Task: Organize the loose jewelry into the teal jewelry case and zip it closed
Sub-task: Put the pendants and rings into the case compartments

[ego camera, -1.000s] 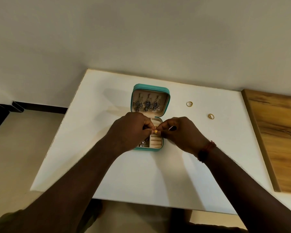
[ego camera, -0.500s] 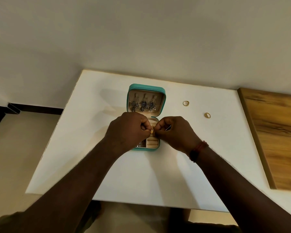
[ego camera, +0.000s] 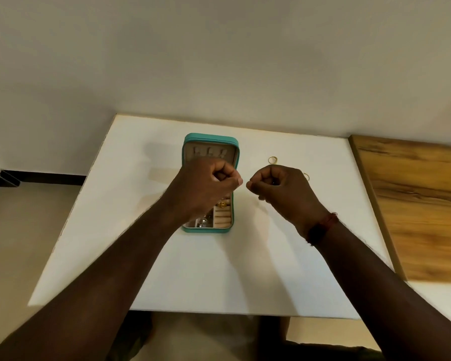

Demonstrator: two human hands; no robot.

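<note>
The small teal jewelry case with the soft cream inside lies open on the flat white desk. It sits about halfway between the left and right edges, closer to the far edge than to the near one. Its lid lies back toward the far edge, and the little shapes in it are too blurry to tell. In the bottom half, on the right side, there is a row of cream ring rolls, and a gold ring sits in them. Some small silver jewelry lies in the space on the left side. Your left hand is above the middle of the case and hides that part. Its fingers are curled into a fist with the thumb on top, and nothing shows in it. Your right hand is just beside it, over the desk to the right of the case, with a small gap between the two hands. Its fingers are curled in too, but you cannot tell if it pinches something tiny. A red thread band goes around your right wrist. Two thin loose gold rings lie on the desk toward the far right corner: one ring is just past your right hand, and the other ring peeks out from behind it. A brown wooden board lies along the right edge of the desk.
</note>
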